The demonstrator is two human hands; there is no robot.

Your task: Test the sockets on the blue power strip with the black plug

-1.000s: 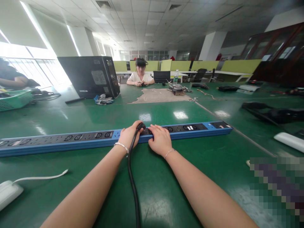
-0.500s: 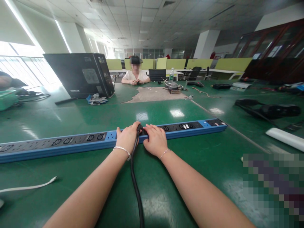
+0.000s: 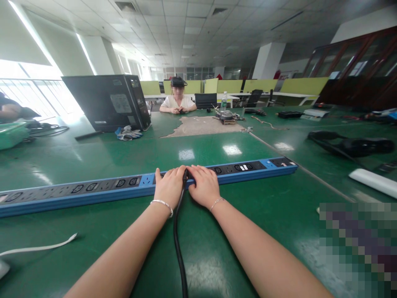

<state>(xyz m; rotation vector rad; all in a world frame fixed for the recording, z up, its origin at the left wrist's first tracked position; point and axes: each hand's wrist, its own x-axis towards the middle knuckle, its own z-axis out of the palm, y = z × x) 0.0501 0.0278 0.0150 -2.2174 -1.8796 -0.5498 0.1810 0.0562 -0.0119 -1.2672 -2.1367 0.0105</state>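
A long blue power strip (image 3: 118, 191) with black sockets lies across the table in front of me. My left hand (image 3: 169, 185) rests on its middle with curled fingers, pressed against a black plug (image 3: 185, 174). From that plug a thick black cable (image 3: 177, 236) runs down toward me. My right hand (image 3: 204, 184) is wrapped over the strip just right of the plug, its thumb on the front side and its fingers on top. The hands nearly meet, and they hide the socket beneath and how far in the plug sits.
A black computer case (image 3: 105, 103) stands at the back left beside a pair of gloves (image 3: 128, 133). Across the table sits a person (image 3: 177, 101). A white cable (image 3: 40, 248) lies at near left. A white bar (image 3: 372, 182) and black gear (image 3: 353, 142) lie at right.
The plug has tipped lower and more upright between my hands, and my left fingers have shifted slightly right toward it. My right hand stays in place; the view has tilted slightly.
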